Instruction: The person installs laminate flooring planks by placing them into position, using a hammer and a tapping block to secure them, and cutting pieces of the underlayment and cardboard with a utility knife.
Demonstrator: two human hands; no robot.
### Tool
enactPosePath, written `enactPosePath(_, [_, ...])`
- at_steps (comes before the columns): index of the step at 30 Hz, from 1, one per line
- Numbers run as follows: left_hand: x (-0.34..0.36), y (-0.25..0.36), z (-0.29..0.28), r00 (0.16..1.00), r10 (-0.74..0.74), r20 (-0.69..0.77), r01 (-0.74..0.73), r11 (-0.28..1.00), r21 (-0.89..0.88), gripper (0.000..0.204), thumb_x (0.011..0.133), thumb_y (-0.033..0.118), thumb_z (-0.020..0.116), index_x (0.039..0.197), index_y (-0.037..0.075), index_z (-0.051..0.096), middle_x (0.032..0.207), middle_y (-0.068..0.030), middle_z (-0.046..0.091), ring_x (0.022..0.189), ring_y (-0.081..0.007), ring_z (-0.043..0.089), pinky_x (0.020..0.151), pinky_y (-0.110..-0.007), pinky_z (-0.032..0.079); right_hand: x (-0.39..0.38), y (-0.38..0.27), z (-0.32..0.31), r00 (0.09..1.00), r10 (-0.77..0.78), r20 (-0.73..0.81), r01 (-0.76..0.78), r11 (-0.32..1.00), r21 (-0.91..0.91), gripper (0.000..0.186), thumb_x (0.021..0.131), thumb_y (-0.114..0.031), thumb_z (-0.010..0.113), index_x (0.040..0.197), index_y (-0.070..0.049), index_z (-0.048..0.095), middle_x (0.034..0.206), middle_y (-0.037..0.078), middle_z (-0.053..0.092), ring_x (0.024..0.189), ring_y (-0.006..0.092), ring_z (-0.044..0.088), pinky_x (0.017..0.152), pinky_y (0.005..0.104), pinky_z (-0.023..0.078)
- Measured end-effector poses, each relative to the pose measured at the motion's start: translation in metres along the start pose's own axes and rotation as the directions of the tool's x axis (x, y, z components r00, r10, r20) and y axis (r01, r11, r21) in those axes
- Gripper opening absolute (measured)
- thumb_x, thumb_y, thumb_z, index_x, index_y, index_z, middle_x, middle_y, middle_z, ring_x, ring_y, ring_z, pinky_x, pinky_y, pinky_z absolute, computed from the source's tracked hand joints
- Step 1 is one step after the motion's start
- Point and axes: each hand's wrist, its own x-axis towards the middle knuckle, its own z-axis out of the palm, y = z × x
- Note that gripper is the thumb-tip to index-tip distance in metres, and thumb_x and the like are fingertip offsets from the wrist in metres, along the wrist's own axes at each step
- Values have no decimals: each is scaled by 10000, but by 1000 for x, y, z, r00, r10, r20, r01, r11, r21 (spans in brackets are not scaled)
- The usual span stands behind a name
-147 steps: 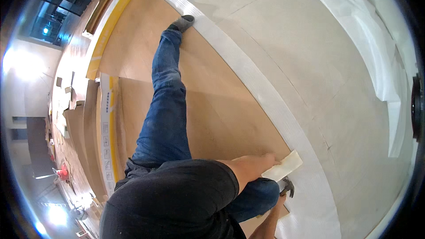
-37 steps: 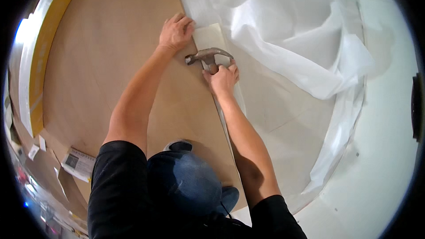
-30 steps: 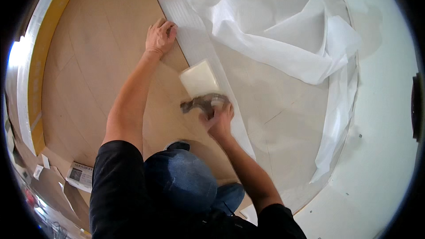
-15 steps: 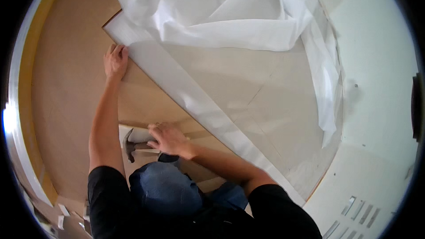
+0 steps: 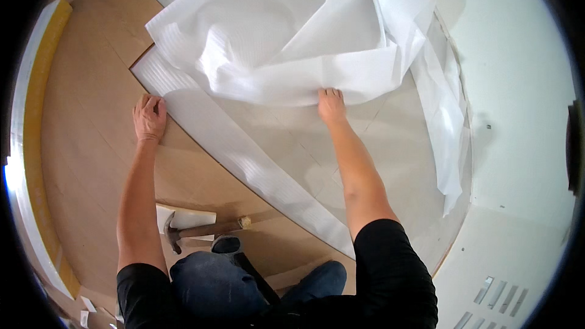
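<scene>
My left hand has curled fingers at the edge of the tan wood-look flooring, beside a ribbed white foam strip; what lies under the fingertips is hidden. My right hand pinches the near fold of a crumpled translucent white foam sheet over greyish bare floor. Below, between my arms, a claw hammer lies loose with its head on the left, over a pale flat block, near my feet and bent blue-jeaned legs.
A long white and yellow package stands along the left. A white wall bounds the right, with slotted openings low down. Small paper scraps lie at the lower left.
My right hand has let go of the hammer and moved up and right onto the foam sheet. My left hand remains at the board edge as the view has shifted.
</scene>
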Motion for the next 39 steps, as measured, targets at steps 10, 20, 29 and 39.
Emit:
enactPosePath(10, [-3,0,2,999,0,-38,1,1000,17,220,987,250,602,996,60,712,1051,-77,657,1013,-308,616,941,-441,455,-299,59,57,966,-134,221,92,977,190,271,815,-164,705,1055,-66,627,1027,146,640,1068,365,621,901,483,537])
enactPosePath(20, [-19,36,54,980,30,-199,-102,928,-359,162,991,121,630,1129,89,707,1129,-124,642,1052,-319,641,900,-410,524,-358,22,-13,968,-86,-236,223,729,648,246,832,-175,797,1037,-93,688,1090,81,715,1004,268,689,838,415,576])
enactPosePath(29, [-57,297,161,719,552,422,-622,782,36,614,997,389,604,1553,173,458,1692,-125,274,1564,-318,222,1286,-496,162,-104,253,-55,515,799,-310,-545,584,601,890,907,-441,767,1533,15,330,1604,349,244,1471,522,285,1199,600,263])
enactPosePath(39, [-38,287,158,716,571,403,-621,784,-8,593,955,337,639,1510,174,502,1663,-110,330,1540,-348,272,1270,-533,199,-147,353,118,340,940,-28,-696,271,665,382,1037,-298,511,1168,26,666,1165,242,689,1095,423,659,957,512,523])
